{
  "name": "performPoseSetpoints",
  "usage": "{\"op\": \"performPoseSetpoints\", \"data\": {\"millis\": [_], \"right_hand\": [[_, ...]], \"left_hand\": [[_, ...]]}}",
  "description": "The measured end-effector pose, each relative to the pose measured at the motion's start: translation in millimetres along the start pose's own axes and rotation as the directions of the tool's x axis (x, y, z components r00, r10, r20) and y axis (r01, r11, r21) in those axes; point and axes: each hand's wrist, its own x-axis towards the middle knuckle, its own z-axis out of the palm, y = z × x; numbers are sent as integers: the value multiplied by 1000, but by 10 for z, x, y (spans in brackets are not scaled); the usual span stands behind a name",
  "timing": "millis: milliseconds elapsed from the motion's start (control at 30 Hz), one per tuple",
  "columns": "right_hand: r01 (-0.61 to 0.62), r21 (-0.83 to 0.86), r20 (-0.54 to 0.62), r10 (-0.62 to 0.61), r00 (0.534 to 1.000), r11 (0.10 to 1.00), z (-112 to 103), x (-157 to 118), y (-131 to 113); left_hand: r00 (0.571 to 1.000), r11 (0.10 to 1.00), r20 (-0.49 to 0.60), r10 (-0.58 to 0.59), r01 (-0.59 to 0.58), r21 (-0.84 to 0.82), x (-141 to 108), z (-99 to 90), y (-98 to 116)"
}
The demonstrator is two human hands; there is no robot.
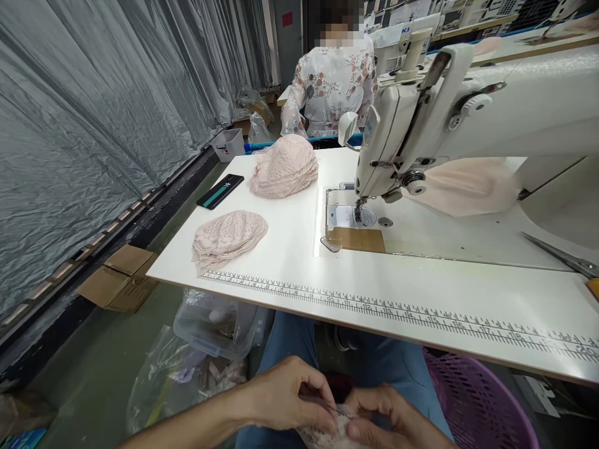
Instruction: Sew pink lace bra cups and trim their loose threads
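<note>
Over my lap, below the table edge, my left hand [292,396] and my right hand [386,415] pinch a pale pink lace piece [330,433] between them. Its lower part runs out of the picture. On the white table [290,249] lie two piles of similar fabric: a lower lace stack [229,237] at the front left, and a taller stack of rounded lace pieces [285,167] behind it. To their right stands a white sewing machine [388,134], its presser foot [358,211] over the metal plate. Neither hand touches the machine.
A phone [219,191] lies near the table's left edge, scissors [561,254] at the right. Pink fabric [468,187] sits behind the needle. Below are a purple basket [477,399], a clear plastic bin [219,321] and a cardboard box [119,277]. Another person [334,81] sits ahead.
</note>
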Motion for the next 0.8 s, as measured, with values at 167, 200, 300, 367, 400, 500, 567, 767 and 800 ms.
{"op": "performPoseSetpoints", "data": {"millis": [167,200,300,367,400,500,567,767,800], "right_hand": [[24,84,21,-25,999,996,-36,18,49],[15,115,33,-19,999,993,-50,15,57],[-8,196,76,-7,997,981,-73,19,49],[-11,214,98,-10,995,977,-64,36,25],[-10,213,101,-12,995,977,-55,47,13],[-17,221,107,-7,994,975,-27,73,-5],[-34,250,121,4,993,968,-24,77,3],[-78,339,172,20,985,938,-100,58,97],[-83,345,171,24,985,935,-119,54,115]], "left_hand": [[991,996,137,4,-17,93,-40,-85,-34],[987,992,160,19,-38,119,-42,-98,-52],[980,986,171,98,-119,116,-35,-99,-87],[980,990,164,113,-125,66,-29,-79,-86],[983,994,158,93,-101,44,-30,-70,-82],[987,1000,162,-5,9,-19,-44,-70,-75],[976,995,211,-45,63,-81,-56,-93,-87],[955,981,292,-60,110,-159,-38,-159,-177],[958,983,283,-49,95,-154,-29,-162,-192]]}}
